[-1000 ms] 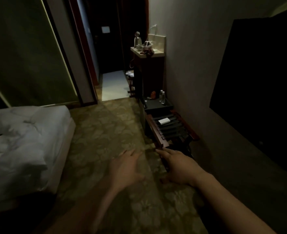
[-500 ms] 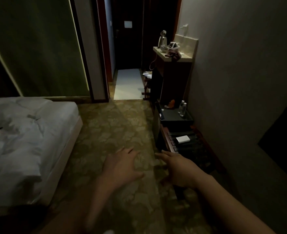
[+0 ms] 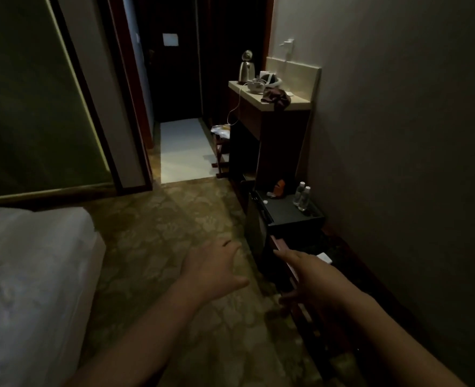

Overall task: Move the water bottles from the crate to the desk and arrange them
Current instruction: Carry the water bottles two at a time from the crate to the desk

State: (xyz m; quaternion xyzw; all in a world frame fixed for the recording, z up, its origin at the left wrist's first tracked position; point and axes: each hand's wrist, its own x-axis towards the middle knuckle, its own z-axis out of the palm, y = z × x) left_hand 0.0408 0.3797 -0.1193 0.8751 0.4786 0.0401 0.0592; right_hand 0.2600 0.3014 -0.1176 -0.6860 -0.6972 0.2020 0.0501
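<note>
— Where are the water bottles?

— Two of them stand upright side by side in the far right corner of a black crate against the wall, next to a small orange object (too dim to name).

— And the hands?

— Both reach forward, well short of the crate. The left hand hangs over the patterned carpet, fingers relaxed and spread, holding nothing. The right hand hovers above a slatted wooden luggage rack, fingers extended, also empty.

— Anything beyond?

— A kettle on the cabinet's surface, a white bed at left.
</note>
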